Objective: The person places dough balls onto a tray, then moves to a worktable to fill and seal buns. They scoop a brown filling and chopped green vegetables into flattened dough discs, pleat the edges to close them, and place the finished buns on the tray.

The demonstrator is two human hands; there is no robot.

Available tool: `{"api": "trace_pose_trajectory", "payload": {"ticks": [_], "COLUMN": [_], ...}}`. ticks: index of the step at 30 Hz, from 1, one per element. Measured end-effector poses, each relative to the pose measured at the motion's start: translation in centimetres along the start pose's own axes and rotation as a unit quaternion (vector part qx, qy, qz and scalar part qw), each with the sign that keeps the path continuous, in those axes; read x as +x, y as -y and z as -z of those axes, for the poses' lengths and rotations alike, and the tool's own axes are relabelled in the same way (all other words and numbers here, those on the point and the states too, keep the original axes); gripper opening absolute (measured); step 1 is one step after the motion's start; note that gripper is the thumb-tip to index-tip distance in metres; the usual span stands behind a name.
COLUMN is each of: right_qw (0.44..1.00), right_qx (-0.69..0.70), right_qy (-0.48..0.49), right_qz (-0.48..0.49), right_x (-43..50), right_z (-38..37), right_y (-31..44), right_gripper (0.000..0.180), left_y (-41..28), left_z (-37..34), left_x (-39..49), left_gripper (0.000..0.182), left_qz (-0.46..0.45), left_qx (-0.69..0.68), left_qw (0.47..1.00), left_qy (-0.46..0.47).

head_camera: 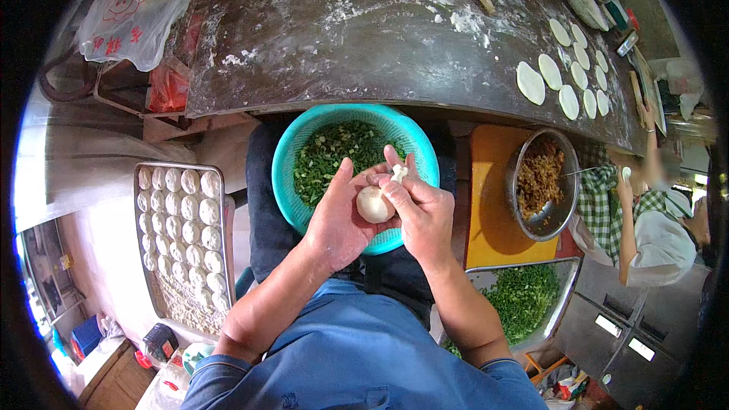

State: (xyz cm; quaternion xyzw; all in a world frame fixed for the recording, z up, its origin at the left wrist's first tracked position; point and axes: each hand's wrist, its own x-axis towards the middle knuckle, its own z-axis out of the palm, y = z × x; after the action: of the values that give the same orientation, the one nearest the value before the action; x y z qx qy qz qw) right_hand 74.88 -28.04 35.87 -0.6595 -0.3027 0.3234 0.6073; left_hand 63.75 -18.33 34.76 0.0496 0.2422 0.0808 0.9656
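A round, closed ball of dough (375, 205) rests in the palm of my left hand (346, 228), whose thumb and fingers are spread around it. My right hand (426, 213) pinches the gathered dough at the ball's top, where a twisted tail of dough (398, 172) sticks out above the fingertips. Both hands are over a turquoise plastic colander (286, 205) that sits on my lap. Chopped green leaves (336, 151) fill its bottom, partly hidden by my hands.
Flat dough rounds (531, 83) lie on the floured table (364, 68). A metal bowl of brown filling (540, 173) stands right, above a tray of chopped greens (527, 296). Left is a tray of filled dough pieces (191, 208). A person in a checked apron (603, 210) works at far right.
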Motion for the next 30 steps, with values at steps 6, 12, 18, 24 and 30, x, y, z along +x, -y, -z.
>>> {"api": "trace_pose_trajectory", "payload": {"ticks": [6, 12, 18, 24, 30], "right_qw": [0.993, 0.997, 0.994, 0.999, 0.998], "right_qx": [-0.113, -0.071, -0.103, -0.035, -0.055], "right_qy": [0.025, 0.007, 0.026, 0.006, 0.0], "right_qz": [0.024, 0.019, 0.036, 0.013, 0.01], "right_x": [-0.4, 0.1, -0.2, 0.2, -0.1], "right_z": [0.0, 0.4, -0.2, -0.1, -0.8], "right_y": [0.1, -0.1, 0.0, 0.1, 0.1], "right_gripper": [0.025, 0.019, 0.021, 0.02, 0.021], "left_y": [0.7, -0.3, 0.4, 0.0, 0.4], "left_z": [-0.4, 0.1, -0.5, -0.7, -0.9], "left_x": [-0.2, 0.2, -0.4, -0.2, -0.8], "left_gripper": [0.064, 0.057, 0.051, 0.056, 0.057], "left_qz": [-0.102, 0.022, -0.055, 0.032, -0.073], "left_qx": [0.134, 0.026, 0.119, -0.028, 0.101], "left_qw": [0.984, 0.999, 0.991, 0.999, 0.992], "left_qy": [-0.061, -0.029, -0.025, -0.01, -0.007]}}
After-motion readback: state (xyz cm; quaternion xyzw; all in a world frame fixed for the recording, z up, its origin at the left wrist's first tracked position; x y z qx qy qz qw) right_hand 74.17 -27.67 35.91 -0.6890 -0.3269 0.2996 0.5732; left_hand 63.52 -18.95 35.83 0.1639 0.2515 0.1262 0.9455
